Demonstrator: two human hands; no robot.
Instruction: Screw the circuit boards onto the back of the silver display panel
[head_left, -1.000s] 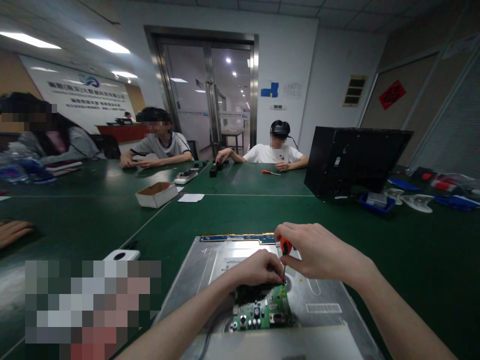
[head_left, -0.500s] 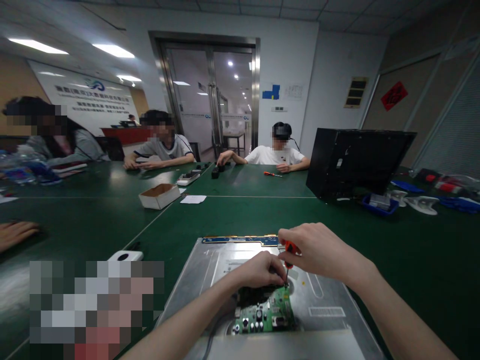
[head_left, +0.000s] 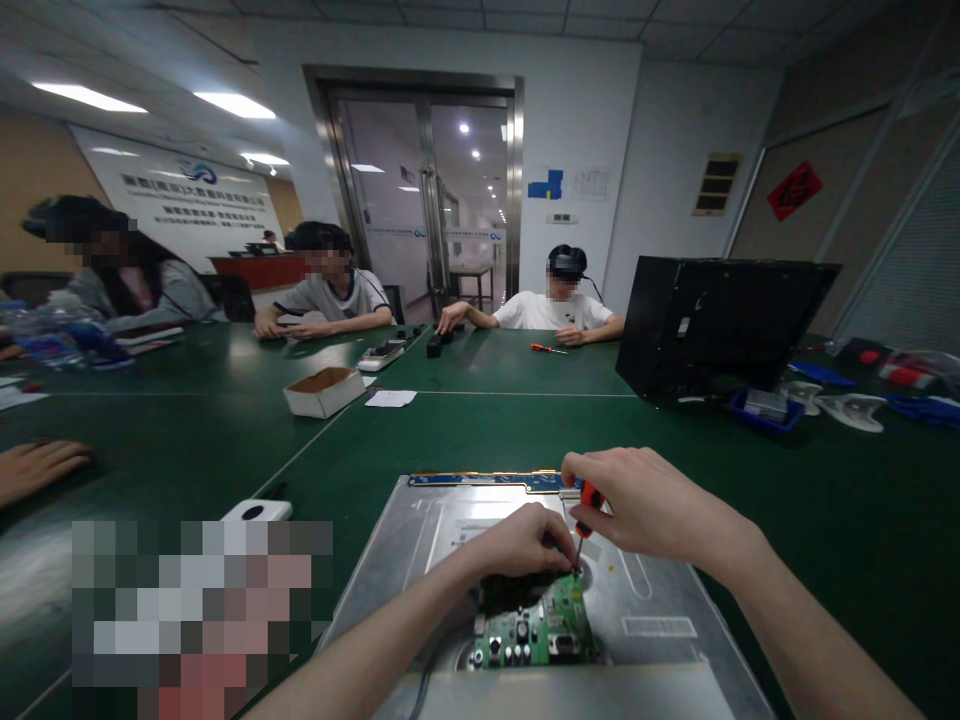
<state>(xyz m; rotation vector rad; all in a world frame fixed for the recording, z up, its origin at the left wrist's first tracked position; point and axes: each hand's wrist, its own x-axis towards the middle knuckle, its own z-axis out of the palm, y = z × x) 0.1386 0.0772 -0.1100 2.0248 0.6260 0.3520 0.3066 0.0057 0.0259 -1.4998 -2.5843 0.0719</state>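
My right hand (head_left: 637,500) is wrapped round a red-and-black screwdriver (head_left: 591,497). The screwdriver points down, slightly tilted, its tip at the upper right corner of a green circuit board (head_left: 525,632). Beside that tip my left hand (head_left: 527,540) is closed in a pinch; whatever its fingertips grip is too small or hidden. The board lies on a silver metal panel (head_left: 660,585), and my left hand covers or shades part of it. Along the panel's far edge runs a narrow blue circuit strip (head_left: 480,483).
Beyond the panel, a white box (head_left: 324,392) and a paper (head_left: 391,399) lie on the green table (head_left: 480,425). A black monitor casing (head_left: 712,325) and a blue tray (head_left: 765,410) stand right. Another screwdriver (head_left: 547,349) lies across the table by a seated person (head_left: 566,310). A co-worker's hand (head_left: 45,470) rests left.
The whole view has shifted slightly, so things appear a little further right. Both hands and the screwdriver keep nearly the same place over the board's corner.
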